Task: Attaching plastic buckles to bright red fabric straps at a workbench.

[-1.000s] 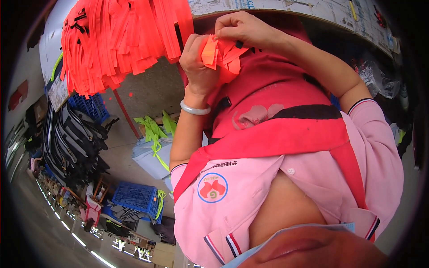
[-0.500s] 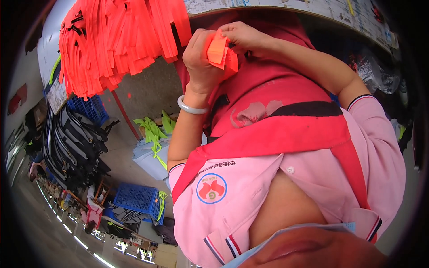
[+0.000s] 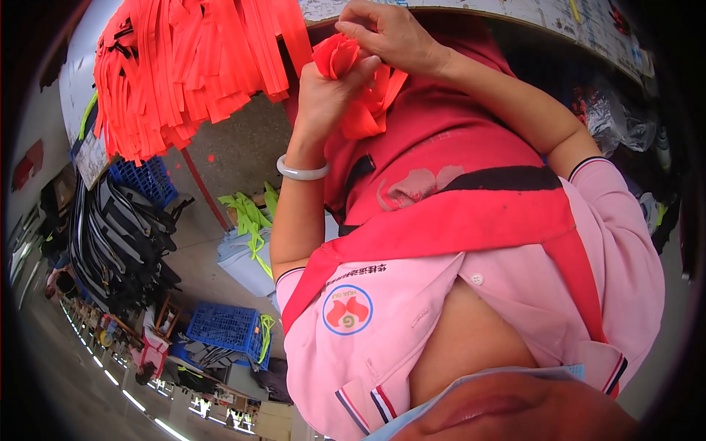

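My left hand, with a pale bangle at its wrist, is closed around a bundle of orange-red fabric strips. The folded top of the bundle stands out above the fist, and loose strip ends hang on its right against the red apron. Just above and to the right, my right hand has its fingers curled and thumb bent toward the forefinger. Whatever may be between those fingertips is too small to make out. To the left, a thick row of similar orange-red strips drapes over the table edge.
A pale worktable runs along the far side. Black and grey straps hang at the left beside a blue crate. Lime-green strips lie on a pale stack, lower down is another blue crate, and clear plastic is at the right.
The bundle has turned in my left hand, so its folded top shows above and loose ends hang out at the side. My right hand has risen a little away from it.
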### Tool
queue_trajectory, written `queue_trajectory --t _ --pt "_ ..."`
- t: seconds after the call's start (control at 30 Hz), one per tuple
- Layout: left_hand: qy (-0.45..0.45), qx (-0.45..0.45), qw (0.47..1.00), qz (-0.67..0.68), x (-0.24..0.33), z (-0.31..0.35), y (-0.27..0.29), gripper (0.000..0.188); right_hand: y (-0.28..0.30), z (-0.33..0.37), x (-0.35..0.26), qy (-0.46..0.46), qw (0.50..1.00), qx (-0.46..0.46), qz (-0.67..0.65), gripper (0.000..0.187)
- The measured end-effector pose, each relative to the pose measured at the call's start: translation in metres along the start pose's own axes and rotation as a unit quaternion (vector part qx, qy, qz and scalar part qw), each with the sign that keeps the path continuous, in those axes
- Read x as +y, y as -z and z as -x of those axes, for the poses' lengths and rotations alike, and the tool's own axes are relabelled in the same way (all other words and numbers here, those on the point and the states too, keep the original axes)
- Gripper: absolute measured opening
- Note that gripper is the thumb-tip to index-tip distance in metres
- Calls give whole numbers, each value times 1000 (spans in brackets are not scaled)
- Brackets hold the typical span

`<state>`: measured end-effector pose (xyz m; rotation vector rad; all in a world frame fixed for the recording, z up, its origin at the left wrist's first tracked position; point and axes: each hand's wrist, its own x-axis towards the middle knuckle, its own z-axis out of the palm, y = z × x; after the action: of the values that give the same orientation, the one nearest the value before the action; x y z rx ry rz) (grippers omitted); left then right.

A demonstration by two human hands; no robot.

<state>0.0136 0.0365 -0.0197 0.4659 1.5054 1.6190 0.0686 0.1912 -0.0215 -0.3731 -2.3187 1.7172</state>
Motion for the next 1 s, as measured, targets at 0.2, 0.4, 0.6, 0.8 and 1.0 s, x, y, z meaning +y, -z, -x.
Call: queue_trajectory --t 0.2,0.4,0.6,0.8,1.0 --pt "34 12 999 20 -7 0 -2 10 5 -2 10 89 994 18 68 20" --pt "45 3 999 17 -6 4 2 12 22 -4 10 8 998 -27 -55 20" --pt "48 -3 998 46 -2 9 3 12 32 -8 10 -279 928 -78 -233 18" --pt "44 33 994 96 0 11 7 11 45 0 22 -335 899 -137 -248 27" --pt "35 4 997 64 2 14 2 12 42 16 21 -362 861 -228 -275 40"
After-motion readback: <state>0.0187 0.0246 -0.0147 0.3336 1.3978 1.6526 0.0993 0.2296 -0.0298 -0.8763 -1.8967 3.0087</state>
